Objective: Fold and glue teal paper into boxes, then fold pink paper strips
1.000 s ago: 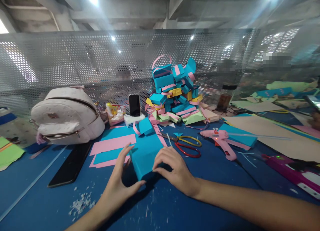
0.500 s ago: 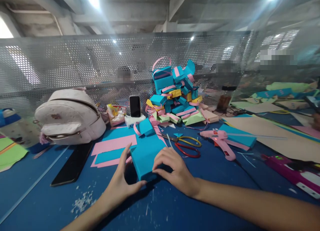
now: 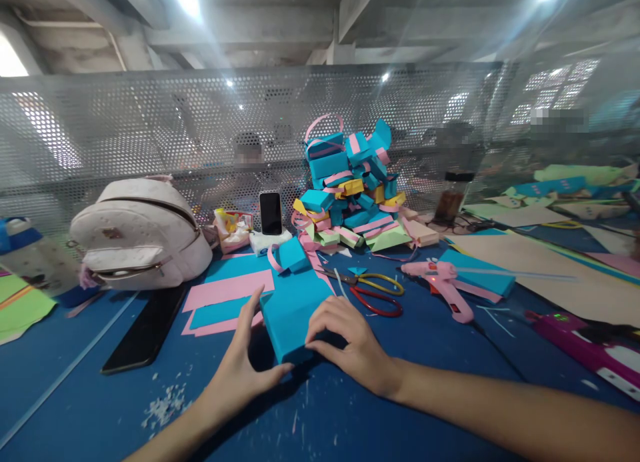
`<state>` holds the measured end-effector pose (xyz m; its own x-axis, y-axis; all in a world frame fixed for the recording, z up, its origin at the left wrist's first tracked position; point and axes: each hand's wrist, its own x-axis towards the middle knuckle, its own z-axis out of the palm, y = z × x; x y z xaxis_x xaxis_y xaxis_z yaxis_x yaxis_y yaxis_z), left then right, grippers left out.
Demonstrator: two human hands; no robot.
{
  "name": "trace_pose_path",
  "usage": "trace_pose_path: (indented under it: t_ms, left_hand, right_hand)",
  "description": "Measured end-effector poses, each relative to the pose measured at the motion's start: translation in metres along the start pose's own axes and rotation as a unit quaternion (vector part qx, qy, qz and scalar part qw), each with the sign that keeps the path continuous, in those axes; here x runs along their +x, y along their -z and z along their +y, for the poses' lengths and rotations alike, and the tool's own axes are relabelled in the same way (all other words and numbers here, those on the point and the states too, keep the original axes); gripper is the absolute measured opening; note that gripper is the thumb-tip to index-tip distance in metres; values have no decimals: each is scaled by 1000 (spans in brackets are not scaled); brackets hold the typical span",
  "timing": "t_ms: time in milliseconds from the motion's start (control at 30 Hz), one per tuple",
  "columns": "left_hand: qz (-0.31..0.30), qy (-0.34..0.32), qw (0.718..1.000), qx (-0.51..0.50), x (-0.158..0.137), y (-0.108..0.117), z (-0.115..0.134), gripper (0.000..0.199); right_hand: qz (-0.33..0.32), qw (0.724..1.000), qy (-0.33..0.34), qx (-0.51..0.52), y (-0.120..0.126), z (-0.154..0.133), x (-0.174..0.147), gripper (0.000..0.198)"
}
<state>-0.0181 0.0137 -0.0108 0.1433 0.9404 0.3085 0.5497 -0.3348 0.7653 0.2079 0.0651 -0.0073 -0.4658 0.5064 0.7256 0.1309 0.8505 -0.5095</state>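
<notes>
The blue box [image 3: 295, 309] is in the middle of the table [image 3: 320, 425], between the two hands. Its long near edge slants, and its near left corner points toward the person. I can't tell if its bottom touches the table.

The right hand [image 3: 353, 345] pinches the box's near right edge with thumb and bent fingers, and hides part of that side. The left hand [image 3: 240, 359] makes a wide C around the left end. Its thumb tip is at the near corner and its fingers are by the far left one, with a gap between palm and box. I can't tell if it is squeezing.

Close behind the box is a little box [image 3: 293, 254] with a pink loop. Pink and blue sheets [image 3: 227, 290] come right up to the left fingers, so there is little room there. The scissors [image 3: 355, 281] are just past the right hand. Farther right are the glue gun [image 3: 445, 282] and a purple power strip [image 3: 583, 349].

On the near side, blue table shows between the arms. White bits [image 3: 164, 407] are by the left arm, and a big phone [image 3: 145, 332] is beyond them. At the back are a bag [image 3: 143, 235] and a tall paper pile [image 3: 350, 187].
</notes>
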Motion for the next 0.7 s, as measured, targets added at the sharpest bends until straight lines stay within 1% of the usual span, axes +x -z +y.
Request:
trace_pose_path:
  t_ms: [200, 300, 433, 533, 700]
  left_hand:
    - [-8, 7, 1000, -27, -2, -1, -3, 107]
    - [-11, 5, 999, -30, -2, -3, -4, 110]
    - [-3, -10, 1000, -15, -2, -5, 0, 112]
    - [-16, -28, 999, 8, -1, -5, 5, 112]
    - [-16, -54, 998, 32, -2, -7, 2, 111]
  right_hand:
    - [10, 1000, 8, -1, 1, -3, 1, 20]
    - [10, 1000, 18, -18, 1, -4, 1, 21]
    - [6, 1000, 20, -11, 1, -4, 0, 23]
    - [-1, 1000, 24, -3, 0, -3, -1, 21]
    - [-5, 999, 31, -11, 1, -4, -2, 18]
